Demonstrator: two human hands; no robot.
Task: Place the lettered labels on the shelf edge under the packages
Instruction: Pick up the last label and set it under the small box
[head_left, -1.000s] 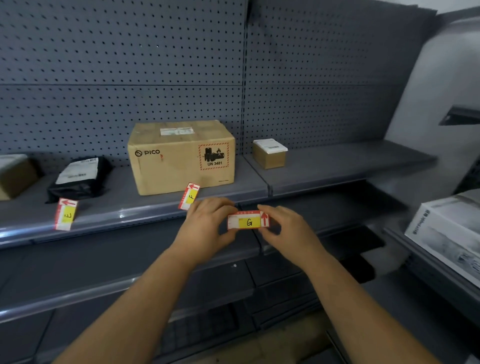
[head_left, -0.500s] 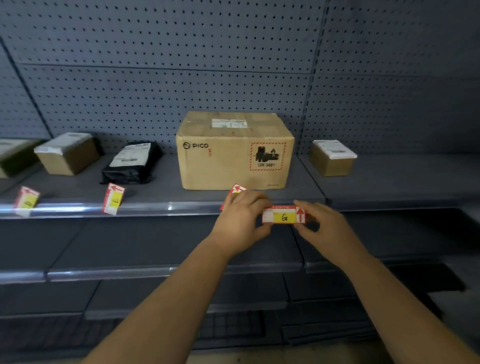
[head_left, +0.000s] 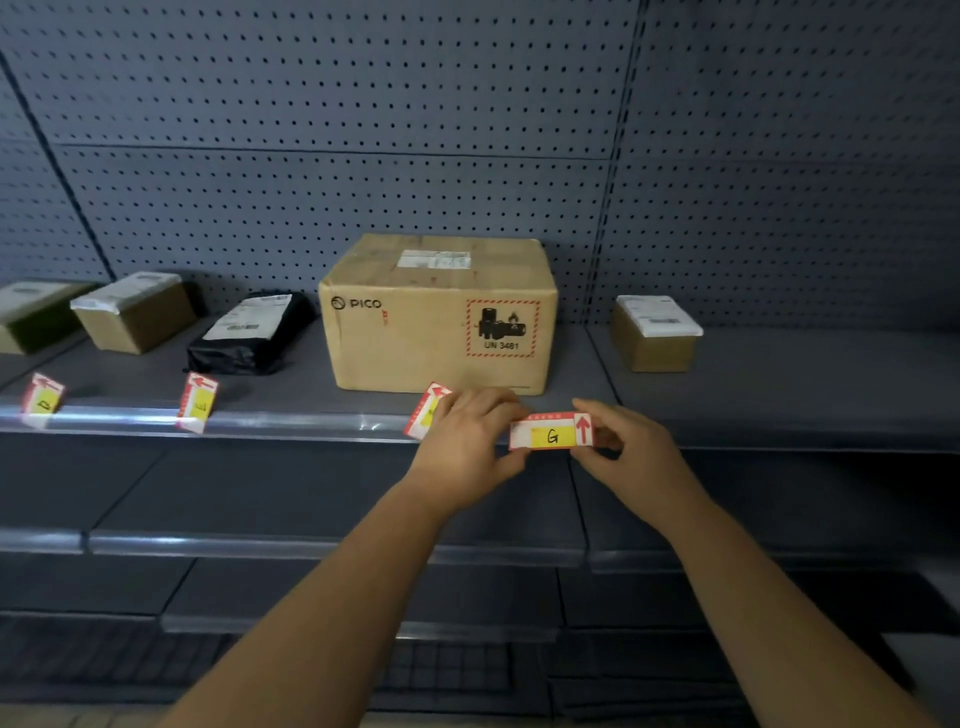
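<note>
- Head view: since a second ago the outlook has swung left, bringing two more labelled parcels into sight, while the red-and-yellow paper label marked G (head_left: 551, 436) stays pinched at its ends between the left hand (head_left: 467, 441) and right hand (head_left: 631, 452), both closed on it.
- The label hovers at the grey metal shelf edge (head_left: 260, 422), between the large brown PICO cardboard box (head_left: 436, 317) and the small brown cardboard parcel (head_left: 655, 335).
- Judged: G belongs under that small parcel, so it must go right.

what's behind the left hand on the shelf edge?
A red-and-white label stands on the shelf edge below the PICO box. The left hand covers its right part, so its letter is unreadable.
</note>
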